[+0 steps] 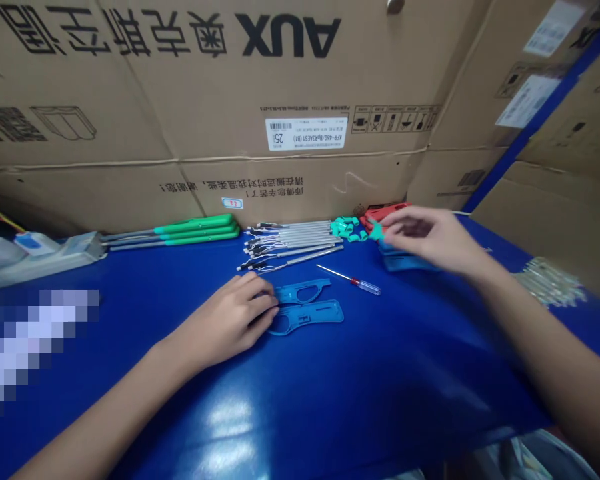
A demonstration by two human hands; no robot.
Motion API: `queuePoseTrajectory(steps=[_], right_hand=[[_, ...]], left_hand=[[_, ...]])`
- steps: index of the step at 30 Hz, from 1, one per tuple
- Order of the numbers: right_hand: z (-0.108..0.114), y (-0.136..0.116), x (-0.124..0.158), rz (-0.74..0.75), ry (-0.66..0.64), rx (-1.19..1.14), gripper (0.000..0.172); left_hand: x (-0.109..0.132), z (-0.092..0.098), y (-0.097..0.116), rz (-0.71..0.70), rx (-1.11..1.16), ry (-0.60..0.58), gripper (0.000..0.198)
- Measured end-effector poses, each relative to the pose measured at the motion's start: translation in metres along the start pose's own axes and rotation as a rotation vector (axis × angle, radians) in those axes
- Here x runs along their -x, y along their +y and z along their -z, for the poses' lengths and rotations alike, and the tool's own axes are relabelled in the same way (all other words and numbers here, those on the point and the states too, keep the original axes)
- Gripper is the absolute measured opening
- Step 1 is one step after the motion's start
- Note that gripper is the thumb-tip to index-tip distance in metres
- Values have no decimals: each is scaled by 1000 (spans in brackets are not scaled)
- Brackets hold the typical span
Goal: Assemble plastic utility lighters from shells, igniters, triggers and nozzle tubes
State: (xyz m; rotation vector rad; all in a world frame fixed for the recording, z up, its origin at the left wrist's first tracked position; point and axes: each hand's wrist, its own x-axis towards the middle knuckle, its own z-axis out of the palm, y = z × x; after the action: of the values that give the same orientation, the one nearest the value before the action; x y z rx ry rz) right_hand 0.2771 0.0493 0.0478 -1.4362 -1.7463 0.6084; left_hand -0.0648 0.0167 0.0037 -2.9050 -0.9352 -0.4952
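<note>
My left hand (237, 313) rests on the table with its fingers curled over the left ends of two blue plastic shell halves. The upper shell half (300, 292) has an oval opening, and the lower shell half (315, 315) lies just below it. My right hand (433, 237), slightly blurred, pinches a small teal plastic piece (377, 231) at its fingertips. Behind and under that hand are red plastic parts (387, 211) and a stack of blue plastic parts (405, 261), partly hidden. More teal pieces (347, 228) lie left of it.
Several metal rods with wires (300, 237) lie at the back. A screwdriver (365, 287) sits right of the shells. Green-handled tools (200, 229) and a power strip (45, 260) are at left, clear parts (550, 281) at right. A cardboard wall (190, 87) closes off the back.
</note>
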Motion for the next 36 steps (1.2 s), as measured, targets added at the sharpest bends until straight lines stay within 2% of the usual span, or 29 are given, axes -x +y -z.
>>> queuePoseTrajectory(steps=[3, 5, 9, 11, 17, 30, 36], right_hand=[[-44, -14, 21, 134, -273, -191, 18], [-68, -19, 34, 149, -382, -254, 17], [-91, -21, 50, 226, -383, -270, 9], [-92, -21, 53, 275, -392, -248, 6], [-92, -26, 58, 345, -404, -218, 7], [-98, -21, 62, 433, -363, -193, 10], [-99, -20, 62, 493, -346, -205, 10]], left_hand=[[0, 2, 5, -41, 6, 179, 17], [0, 2, 10, -60, 8, 252, 23], [-1, -1, 19, -71, 21, 263, 37], [-2, -3, 22, -85, 25, 264, 35], [-4, -4, 27, -137, 81, 206, 10], [-4, -5, 27, -106, 126, 151, 12], [-4, -5, 26, -124, 135, 181, 11]])
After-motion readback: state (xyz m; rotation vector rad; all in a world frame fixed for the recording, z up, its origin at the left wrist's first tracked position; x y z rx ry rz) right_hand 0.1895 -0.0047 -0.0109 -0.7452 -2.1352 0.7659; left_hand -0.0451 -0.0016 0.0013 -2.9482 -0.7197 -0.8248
